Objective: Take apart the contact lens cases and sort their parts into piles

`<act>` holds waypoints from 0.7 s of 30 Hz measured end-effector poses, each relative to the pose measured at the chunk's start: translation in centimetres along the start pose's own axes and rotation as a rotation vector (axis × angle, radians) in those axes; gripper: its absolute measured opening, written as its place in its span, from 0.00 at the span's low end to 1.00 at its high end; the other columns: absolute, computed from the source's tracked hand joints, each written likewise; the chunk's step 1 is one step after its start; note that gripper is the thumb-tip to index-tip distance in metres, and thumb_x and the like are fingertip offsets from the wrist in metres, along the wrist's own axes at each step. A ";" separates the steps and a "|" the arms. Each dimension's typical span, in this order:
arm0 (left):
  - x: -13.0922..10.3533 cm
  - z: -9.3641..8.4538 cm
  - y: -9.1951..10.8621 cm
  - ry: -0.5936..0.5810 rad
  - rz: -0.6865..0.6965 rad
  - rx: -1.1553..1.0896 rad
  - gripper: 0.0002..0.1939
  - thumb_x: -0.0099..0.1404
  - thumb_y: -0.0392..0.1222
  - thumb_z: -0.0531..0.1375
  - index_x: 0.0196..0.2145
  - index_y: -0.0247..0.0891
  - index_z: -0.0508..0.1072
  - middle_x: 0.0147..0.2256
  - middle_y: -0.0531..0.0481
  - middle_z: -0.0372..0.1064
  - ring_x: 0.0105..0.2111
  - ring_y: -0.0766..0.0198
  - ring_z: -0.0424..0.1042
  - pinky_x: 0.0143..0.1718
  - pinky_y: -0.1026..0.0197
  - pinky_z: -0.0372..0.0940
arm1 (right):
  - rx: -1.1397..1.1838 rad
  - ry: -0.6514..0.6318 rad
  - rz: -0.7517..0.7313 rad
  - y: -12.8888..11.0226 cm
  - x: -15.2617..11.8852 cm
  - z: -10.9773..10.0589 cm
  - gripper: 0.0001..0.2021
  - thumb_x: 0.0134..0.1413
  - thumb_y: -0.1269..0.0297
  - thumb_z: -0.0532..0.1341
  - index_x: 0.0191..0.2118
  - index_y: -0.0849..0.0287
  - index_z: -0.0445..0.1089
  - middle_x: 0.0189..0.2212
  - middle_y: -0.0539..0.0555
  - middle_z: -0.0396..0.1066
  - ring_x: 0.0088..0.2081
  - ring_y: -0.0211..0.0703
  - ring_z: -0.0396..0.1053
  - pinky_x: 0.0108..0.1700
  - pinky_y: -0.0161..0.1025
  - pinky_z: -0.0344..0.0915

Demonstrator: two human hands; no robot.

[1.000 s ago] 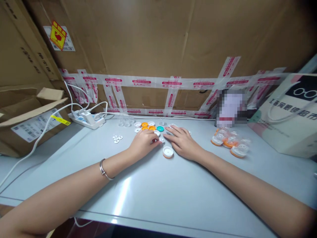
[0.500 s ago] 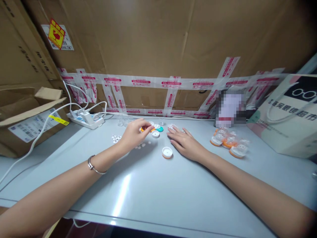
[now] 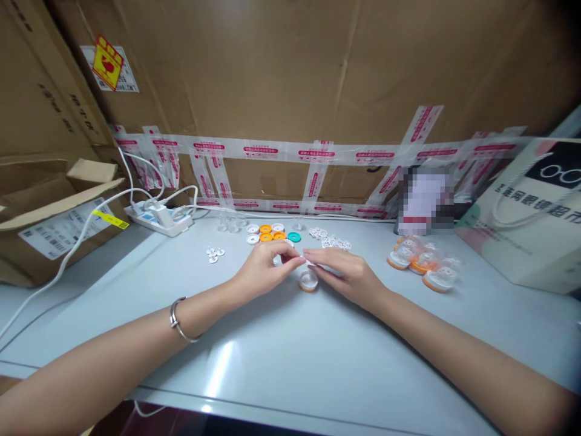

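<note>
My left hand (image 3: pixel 272 266) and my right hand (image 3: pixel 347 271) meet over the middle of the table, fingertips pinched together. Between them shows a small white plastic piece (image 3: pixel 309 261), mostly hidden by the fingers. Just below, a round white cap with an orange base (image 3: pixel 308 281) rests on the table. Beyond my left hand lie several ring-shaped caps, among them an orange cap (image 3: pixel 265 238), a white cap (image 3: pixel 252 240) and a teal cap (image 3: pixel 295 237). Small white perforated pieces (image 3: pixel 336 243) are spread beyond my right hand.
White stemmed pieces (image 3: pixel 214 254) lie at left, with clear cups (image 3: pixel 229 224) behind. Several clear-domed orange-and-white assemblies (image 3: pixel 422 264) stand at right. A power strip (image 3: pixel 163 221), an opened carton (image 3: pixel 59 224) and a paper bag (image 3: pixel 531 212) flank the table; a large cardboard box (image 3: pixel 272 91) backs it.
My left hand has moved right, off the ring-shaped caps, and my right hand has come left from the perforated pieces. Their fingertips now meet at a small white piece above the orange-based cap.
</note>
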State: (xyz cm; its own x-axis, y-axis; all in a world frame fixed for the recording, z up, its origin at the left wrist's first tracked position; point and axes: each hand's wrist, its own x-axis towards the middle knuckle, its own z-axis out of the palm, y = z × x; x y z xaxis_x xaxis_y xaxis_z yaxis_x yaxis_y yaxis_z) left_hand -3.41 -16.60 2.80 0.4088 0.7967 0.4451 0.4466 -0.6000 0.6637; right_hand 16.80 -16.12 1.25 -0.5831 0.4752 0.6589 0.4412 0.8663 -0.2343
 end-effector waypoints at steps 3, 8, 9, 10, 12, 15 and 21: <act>-0.3 0.4 0.4 -0.028 -0.032 -0.024 0.10 0.62 0.45 0.56 0.33 0.38 0.73 0.31 0.52 0.71 0.31 0.67 0.67 0.33 0.65 0.60 | -0.062 0.021 0.017 0.2 -0.3 -0.4 0.11 0.56 0.71 0.54 0.43 0.56 0.70 0.38 0.52 0.75 0.41 0.39 0.72 0.44 0.38 0.68; -1.0 0.6 -0.1 -0.148 0.025 0.122 0.19 0.58 0.50 0.59 0.44 0.38 0.69 0.40 0.46 0.68 0.42 0.59 0.65 0.44 0.58 0.60 | -0.306 -0.039 0.176 2.9 -1.4 -1.8 0.13 0.56 0.71 0.52 0.44 0.60 0.70 0.42 0.57 0.74 0.43 0.46 0.71 0.45 0.44 0.68; -1.1 0.7 -0.3 -0.185 0.041 0.160 0.21 0.57 0.51 0.59 0.45 0.37 0.68 0.41 0.45 0.67 0.43 0.58 0.64 0.45 0.56 0.59 | -0.351 -0.067 0.185 3.5 -1.6 -1.9 0.13 0.56 0.71 0.52 0.45 0.61 0.70 0.43 0.58 0.73 0.44 0.47 0.71 0.46 0.45 0.67; -1.3 0.9 -0.4 -0.215 0.051 0.190 0.23 0.56 0.52 0.60 0.46 0.37 0.67 0.42 0.44 0.66 0.44 0.56 0.63 0.46 0.55 0.59 | -0.389 -0.101 0.186 4.0 -1.7 -1.9 0.14 0.56 0.72 0.52 0.45 0.62 0.69 0.44 0.59 0.72 0.45 0.48 0.70 0.47 0.46 0.66; -1.5 1.3 -0.6 -0.249 0.055 0.214 0.25 0.55 0.52 0.61 0.48 0.37 0.66 0.43 0.43 0.65 0.44 0.55 0.63 0.46 0.54 0.59 | -0.442 -0.172 0.180 4.7 -1.9 -1.6 0.14 0.56 0.71 0.52 0.45 0.62 0.70 0.46 0.60 0.70 0.48 0.50 0.68 0.48 0.49 0.64; -1.6 1.8 -0.7 -0.252 0.045 0.189 0.21 0.56 0.48 0.61 0.46 0.38 0.66 0.41 0.44 0.66 0.43 0.56 0.63 0.45 0.55 0.59 | -0.476 -0.259 0.183 4.9 -2.0 -1.2 0.13 0.57 0.70 0.51 0.44 0.60 0.70 0.49 0.60 0.68 0.51 0.52 0.64 0.49 0.51 0.63; -1.6 2.1 -0.5 -0.208 -0.014 0.118 0.13 0.56 0.46 0.60 0.37 0.38 0.68 0.36 0.47 0.65 0.38 0.59 0.63 0.39 0.59 0.60 | -0.284 -0.094 0.243 1.9 -1.2 -1.8 0.13 0.56 0.64 0.53 0.46 0.59 0.66 0.48 0.61 0.66 0.50 0.50 0.63 0.51 0.49 0.60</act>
State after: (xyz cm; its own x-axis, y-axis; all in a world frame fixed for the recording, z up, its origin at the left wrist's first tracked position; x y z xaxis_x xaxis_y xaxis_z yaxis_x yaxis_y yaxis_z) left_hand -2.58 -17.77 0.48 0.5514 0.7805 0.2946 0.5387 -0.6027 0.5886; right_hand 19.56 -15.27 1.30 -0.4927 0.6849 0.5368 0.7380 0.6557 -0.1593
